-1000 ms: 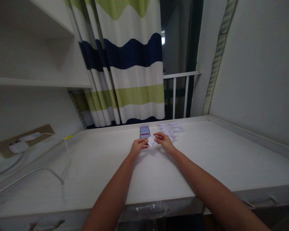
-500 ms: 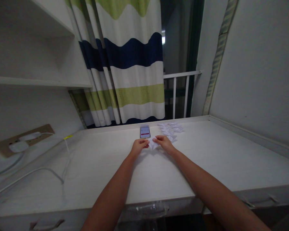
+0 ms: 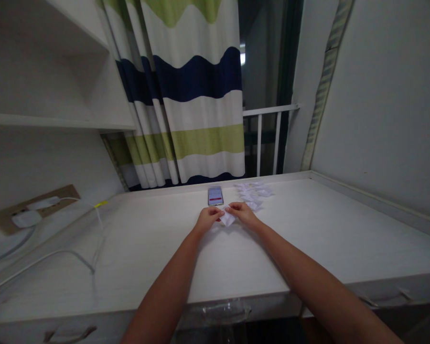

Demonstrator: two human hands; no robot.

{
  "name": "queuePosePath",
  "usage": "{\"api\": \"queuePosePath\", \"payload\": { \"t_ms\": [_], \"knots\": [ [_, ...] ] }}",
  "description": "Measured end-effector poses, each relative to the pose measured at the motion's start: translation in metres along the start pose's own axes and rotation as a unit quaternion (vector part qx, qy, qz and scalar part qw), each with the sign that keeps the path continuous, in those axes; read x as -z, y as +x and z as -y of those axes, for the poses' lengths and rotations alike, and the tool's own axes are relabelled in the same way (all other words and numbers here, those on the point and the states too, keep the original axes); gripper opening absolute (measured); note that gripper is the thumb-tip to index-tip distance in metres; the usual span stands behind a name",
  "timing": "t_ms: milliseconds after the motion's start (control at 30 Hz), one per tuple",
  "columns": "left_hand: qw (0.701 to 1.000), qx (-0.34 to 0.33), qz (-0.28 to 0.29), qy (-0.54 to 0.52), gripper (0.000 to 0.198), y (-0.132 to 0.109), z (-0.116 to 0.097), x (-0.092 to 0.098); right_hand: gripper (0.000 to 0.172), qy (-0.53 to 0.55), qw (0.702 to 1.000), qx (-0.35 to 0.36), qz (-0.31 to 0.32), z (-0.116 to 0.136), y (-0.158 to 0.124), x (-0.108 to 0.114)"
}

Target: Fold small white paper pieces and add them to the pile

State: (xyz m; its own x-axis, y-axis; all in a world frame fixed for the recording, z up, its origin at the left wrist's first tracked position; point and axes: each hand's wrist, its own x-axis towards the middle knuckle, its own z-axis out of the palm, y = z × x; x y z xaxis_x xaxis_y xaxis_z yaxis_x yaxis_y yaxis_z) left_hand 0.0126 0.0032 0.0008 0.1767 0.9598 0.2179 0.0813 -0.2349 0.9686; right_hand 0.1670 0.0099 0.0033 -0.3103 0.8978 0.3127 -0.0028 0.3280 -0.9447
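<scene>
A small folded white paper point(image 3: 228, 218) is held between my two hands, a little above the desk. My left hand point(image 3: 208, 218) pinches its left edge, and my right hand point(image 3: 242, 213) grips its upper right edge. Just beyond the hands a phone point(image 3: 215, 196) lies face up with its screen lit. Several folded white paper pieces point(image 3: 251, 195) lie in a loose group to the right of the phone, partly behind my right hand.
The white desk point(image 3: 146, 253) has a raised rim along its back and right side. A white cable point(image 3: 68, 252) curves over its left part, near plugs point(image 3: 26, 218) in a wall socket. A striped curtain point(image 3: 204, 114) hangs behind.
The paper between my hands has turned and now shows a flatter, diamond-like face. Both hands have barely moved and keep their hold.
</scene>
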Motion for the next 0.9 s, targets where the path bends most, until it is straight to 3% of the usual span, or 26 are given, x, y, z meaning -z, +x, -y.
{"api": "queuePosePath", "payload": {
  "t_ms": [200, 400, 733, 900],
  "knots": [
    [0.998, -0.036, 0.013, 0.050, 0.030, 0.0004, 0.0007, -0.0012, 0.033, 0.031, 1.000, 0.000, -0.007, 0.0023, -0.0007, -0.0002],
    [0.997, -0.026, 0.066, 0.000, 0.035, -0.0041, -0.0018, -0.0064, 0.033, 0.058, 0.998, 0.003, -0.006, 0.0001, -0.0004, 0.0005],
    [0.998, -0.053, -0.028, 0.015, 0.031, -0.0024, -0.0053, -0.0005, 0.033, 0.033, 0.999, -0.008, -0.043, -0.0014, 0.0032, 0.0023],
    [0.998, -0.061, -0.035, 0.005, 0.030, -0.0015, -0.0077, 0.0003, 0.030, 0.008, 0.998, 0.012, -0.055, 0.0003, 0.0048, 0.0041]
  ]
}}
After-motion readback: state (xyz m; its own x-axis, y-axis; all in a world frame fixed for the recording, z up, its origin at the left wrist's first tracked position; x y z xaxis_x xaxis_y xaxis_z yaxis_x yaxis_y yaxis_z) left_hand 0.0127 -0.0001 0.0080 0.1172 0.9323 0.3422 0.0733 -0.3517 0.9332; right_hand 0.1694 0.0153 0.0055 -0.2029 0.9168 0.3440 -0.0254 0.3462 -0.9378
